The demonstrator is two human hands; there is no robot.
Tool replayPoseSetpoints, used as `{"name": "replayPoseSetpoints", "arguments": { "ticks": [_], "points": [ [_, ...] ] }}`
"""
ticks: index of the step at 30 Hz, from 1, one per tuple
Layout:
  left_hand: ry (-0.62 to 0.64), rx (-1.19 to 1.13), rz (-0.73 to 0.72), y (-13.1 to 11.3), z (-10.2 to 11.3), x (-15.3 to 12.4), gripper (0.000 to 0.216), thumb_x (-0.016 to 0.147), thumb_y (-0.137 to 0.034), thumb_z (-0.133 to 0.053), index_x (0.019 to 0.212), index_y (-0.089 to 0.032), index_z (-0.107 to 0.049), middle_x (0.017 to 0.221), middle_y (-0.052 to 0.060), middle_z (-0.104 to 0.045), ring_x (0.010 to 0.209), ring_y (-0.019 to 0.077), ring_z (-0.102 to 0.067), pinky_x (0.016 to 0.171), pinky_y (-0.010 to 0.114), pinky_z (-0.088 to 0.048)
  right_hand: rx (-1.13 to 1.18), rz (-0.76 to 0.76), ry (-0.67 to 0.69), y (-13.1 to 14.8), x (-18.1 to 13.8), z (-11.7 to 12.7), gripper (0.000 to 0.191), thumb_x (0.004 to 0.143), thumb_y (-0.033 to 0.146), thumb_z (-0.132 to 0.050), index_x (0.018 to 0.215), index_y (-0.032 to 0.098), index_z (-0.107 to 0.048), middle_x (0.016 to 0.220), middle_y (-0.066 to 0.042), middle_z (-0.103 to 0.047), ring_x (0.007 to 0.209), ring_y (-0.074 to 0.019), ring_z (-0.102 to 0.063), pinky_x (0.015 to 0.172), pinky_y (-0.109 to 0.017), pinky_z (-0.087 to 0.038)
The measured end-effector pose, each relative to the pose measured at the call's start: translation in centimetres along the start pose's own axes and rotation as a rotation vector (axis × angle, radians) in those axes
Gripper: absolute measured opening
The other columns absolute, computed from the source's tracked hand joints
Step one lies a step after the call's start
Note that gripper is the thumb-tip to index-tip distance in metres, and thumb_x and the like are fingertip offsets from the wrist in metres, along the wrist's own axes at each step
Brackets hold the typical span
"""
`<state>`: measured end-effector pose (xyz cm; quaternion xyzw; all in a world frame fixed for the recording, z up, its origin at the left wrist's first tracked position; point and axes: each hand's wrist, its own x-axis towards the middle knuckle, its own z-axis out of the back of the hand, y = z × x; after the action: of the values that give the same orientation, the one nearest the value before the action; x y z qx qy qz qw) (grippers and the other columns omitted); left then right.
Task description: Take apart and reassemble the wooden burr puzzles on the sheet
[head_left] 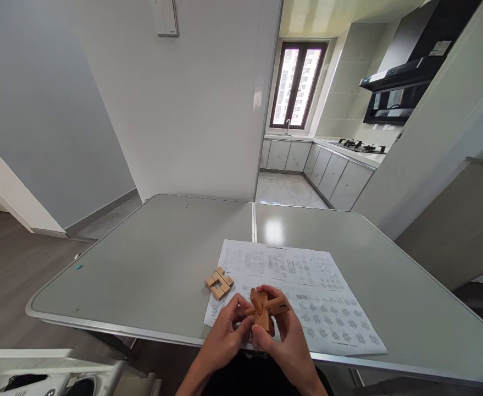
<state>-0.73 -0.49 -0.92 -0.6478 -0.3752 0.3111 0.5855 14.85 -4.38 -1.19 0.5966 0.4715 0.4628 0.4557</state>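
Observation:
Between my two hands is a wooden burr puzzle [261,311], its notched sticks crossing one another. My left hand [229,330] grips it from the left, thumb and fingertips pressed on the sticks. From the right, my right hand [283,333] curls round it with the thumb low on the front and the index finger behind the top. One stick points out to the right and bears a dark mark. Loose notched wooden pieces [219,283] lie grouped on the left edge of the instruction sheet [323,275], just beyond my left hand. My fingers hide part of the puzzle.
The grey table [142,264] has a metal rim and a seam [254,220] across its middle. A small green bit [78,267] lies near its left edge. Below left stands a white container [60,374] with dark items. A wall rises behind the table; a kitchen opens at right.

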Motion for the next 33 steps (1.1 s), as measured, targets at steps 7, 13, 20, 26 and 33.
{"name": "replayPoseSetpoints", "arguments": {
  "ticks": [7,13,20,26,33],
  "points": [
    [-0.008,0.010,0.050,-0.4,-0.3,0.0,0.039,0.095,-0.055,-0.063,0.089,-0.022,-0.044,0.073,-0.002,-0.064,0.062,0.0151,-0.064,0.063,0.025,-0.043,0.021,-0.008,-0.041,-0.1,-0.6,1.8,0.067,0.071,0.035,-0.087,0.132,0.027,-0.059,0.136,-0.010,-0.065,0.124,-0.0328,-0.064,0.106,-0.044,-0.052],
    [-0.004,0.015,0.049,-0.3,-0.2,0.0,0.040,0.094,-0.056,-0.064,0.089,-0.021,-0.044,0.073,-0.001,-0.064,0.061,0.0131,-0.060,0.062,0.024,-0.042,0.037,0.002,-0.076,0.5,-1.1,1.2,0.072,0.070,0.039,-0.088,0.134,0.026,-0.057,0.140,-0.010,-0.062,0.126,-0.0312,-0.062,0.103,-0.038,-0.053],
    [-0.015,0.114,0.033,0.2,-0.4,0.2,0.032,0.101,-0.051,-0.055,0.102,-0.020,-0.049,0.086,0.005,-0.074,0.060,0.0129,-0.063,0.062,0.025,-0.045,-0.022,0.050,-0.088,0.3,-0.3,2.8,0.068,0.074,0.042,-0.086,0.133,0.026,-0.058,0.142,-0.012,-0.061,0.127,-0.0335,-0.061,0.103,-0.043,-0.054],
    [-0.066,0.169,0.051,0.5,-0.5,0.3,0.036,0.101,-0.055,-0.053,0.109,-0.020,-0.051,0.085,0.006,-0.075,0.058,0.0132,-0.061,0.060,0.025,-0.047,-0.267,0.054,-0.210,1.7,3.2,8.2,0.065,0.075,0.046,-0.085,0.130,0.027,-0.058,0.140,-0.012,-0.063,0.123,-0.0343,-0.065,0.098,-0.044,-0.055],
    [-0.090,0.226,0.036,0.9,-0.5,0.2,0.035,0.101,-0.053,-0.052,0.105,-0.019,-0.057,0.084,0.006,-0.075,0.061,0.0145,-0.063,0.060,0.025,-0.046,-0.587,-0.113,-0.410,0.3,8.6,16.9,0.082,0.062,0.060,-0.088,0.129,0.020,-0.061,0.123,-0.015,-0.072,0.116,-0.0389,-0.069,0.098,-0.049,-0.054]
  ]
}}
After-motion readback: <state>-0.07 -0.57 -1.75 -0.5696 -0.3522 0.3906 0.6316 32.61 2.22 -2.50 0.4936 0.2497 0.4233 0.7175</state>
